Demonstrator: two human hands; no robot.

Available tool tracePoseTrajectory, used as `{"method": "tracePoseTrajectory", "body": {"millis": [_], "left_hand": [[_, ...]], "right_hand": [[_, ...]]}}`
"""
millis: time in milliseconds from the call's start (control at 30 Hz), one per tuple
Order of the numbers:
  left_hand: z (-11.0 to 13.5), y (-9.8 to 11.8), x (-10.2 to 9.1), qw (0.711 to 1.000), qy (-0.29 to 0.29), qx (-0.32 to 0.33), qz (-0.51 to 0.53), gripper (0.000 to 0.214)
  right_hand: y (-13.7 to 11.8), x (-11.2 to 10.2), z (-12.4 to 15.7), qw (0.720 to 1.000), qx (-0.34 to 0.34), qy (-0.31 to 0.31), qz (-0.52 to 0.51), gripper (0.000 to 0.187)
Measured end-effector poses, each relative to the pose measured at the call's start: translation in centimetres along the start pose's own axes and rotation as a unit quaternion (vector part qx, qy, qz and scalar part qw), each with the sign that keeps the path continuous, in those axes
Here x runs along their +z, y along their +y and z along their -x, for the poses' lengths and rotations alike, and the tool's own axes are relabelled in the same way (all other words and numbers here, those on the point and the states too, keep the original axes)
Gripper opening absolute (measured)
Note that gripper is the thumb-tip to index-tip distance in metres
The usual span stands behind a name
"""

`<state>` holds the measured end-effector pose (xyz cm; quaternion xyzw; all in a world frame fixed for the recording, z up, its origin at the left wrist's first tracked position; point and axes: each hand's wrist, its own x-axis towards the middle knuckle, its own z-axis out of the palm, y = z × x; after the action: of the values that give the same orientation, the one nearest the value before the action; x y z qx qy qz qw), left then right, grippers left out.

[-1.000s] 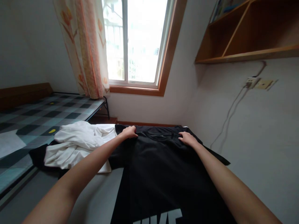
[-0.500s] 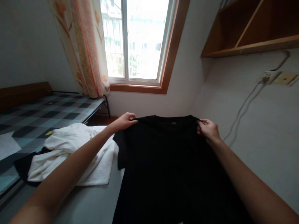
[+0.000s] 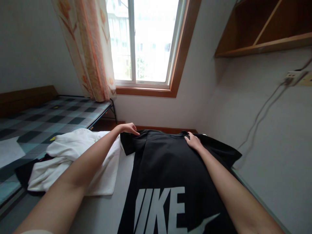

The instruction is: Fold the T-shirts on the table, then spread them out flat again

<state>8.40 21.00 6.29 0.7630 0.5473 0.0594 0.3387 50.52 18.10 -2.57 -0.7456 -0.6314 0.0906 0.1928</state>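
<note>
A black T-shirt (image 3: 165, 162) lies spread on the light grey tabletop (image 3: 97, 213), its collar at the far end. Large pale letters and part of a swoosh show on its front, close to me. At the left shoulder, beside the short sleeve, my left hand (image 3: 129, 128) has its fingers closed on the cloth. My right hand (image 3: 193, 141) grips the fabric near the right side of the collar. The right sleeve fans out beyond that hand, toward the wall.
Left of the shirt are a crumpled white garment (image 3: 70, 143) and a dark cloth (image 3: 26, 174). A checked bed (image 3: 73, 112) stands behind at left, with a white sheet (image 3: 11, 151) on it. A wooden shelf (image 3: 268, 45) and a plugged cord (image 3: 259, 113) are on the right wall.
The T-shirt came down from being held up between both hands and now lies flat, its printed letters showing. My right hand moved left and lower; my left hand shifted slightly.
</note>
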Motion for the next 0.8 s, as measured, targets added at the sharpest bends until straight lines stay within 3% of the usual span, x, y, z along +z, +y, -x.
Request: {"method": "tracePoseTrajectory", "body": {"millis": [100, 200, 267, 333, 400, 467, 633, 733, 800], "left_hand": [[1.0, -0.6, -1.4, 0.993, 0.015, 0.035, 0.111, 0.051], [1.1, -0.8, -2.9, 0.978, 0.067, 0.063, 0.187, 0.054], [0.6, -1.3, -3.3, 0.983, 0.107, 0.043, 0.140, 0.050], [-0.1, -2.1, -3.0, 0.990, 0.137, -0.022, 0.006, 0.039], [-0.7, -2.9, -2.1, 0.976, 0.155, -0.086, -0.126, 0.029], [-1.0, -3.5, -0.8, 0.959, 0.164, -0.119, -0.196, 0.024], [-0.9, -4.1, 1.8, 0.945, 0.182, -0.130, -0.239, 0.023], [-0.6, -4.3, 2.3, 0.940, 0.189, -0.133, -0.250, 0.026], [-0.4, -4.4, 2.3, 0.940, 0.195, -0.137, -0.243, 0.028]], "right_hand": [[-0.4, -0.1, -0.4, 0.998, -0.007, 0.055, 0.006, 0.064], [-1.6, -0.7, -1.6, 0.993, -0.004, 0.120, -0.011, 0.073], [-2.4, -0.6, -2.2, 0.993, 0.003, 0.114, -0.006, 0.075], [-3.0, 0.0, -2.4, 0.998, 0.011, 0.064, 0.017, 0.077], [-3.4, 0.7, -2.2, 0.999, 0.011, 0.002, 0.052, 0.076], [-3.3, 1.1, -2.0, 0.996, -0.003, -0.033, 0.077, 0.072], [-1.1, -0.3, -1.3, 0.992, -0.071, -0.026, 0.104, 0.057], [1.9, -2.4, -0.7, 0.982, -0.113, 0.000, 0.150, 0.049], [4.4, -3.8, -0.3, 0.975, -0.104, 0.022, 0.194, 0.048]]}}
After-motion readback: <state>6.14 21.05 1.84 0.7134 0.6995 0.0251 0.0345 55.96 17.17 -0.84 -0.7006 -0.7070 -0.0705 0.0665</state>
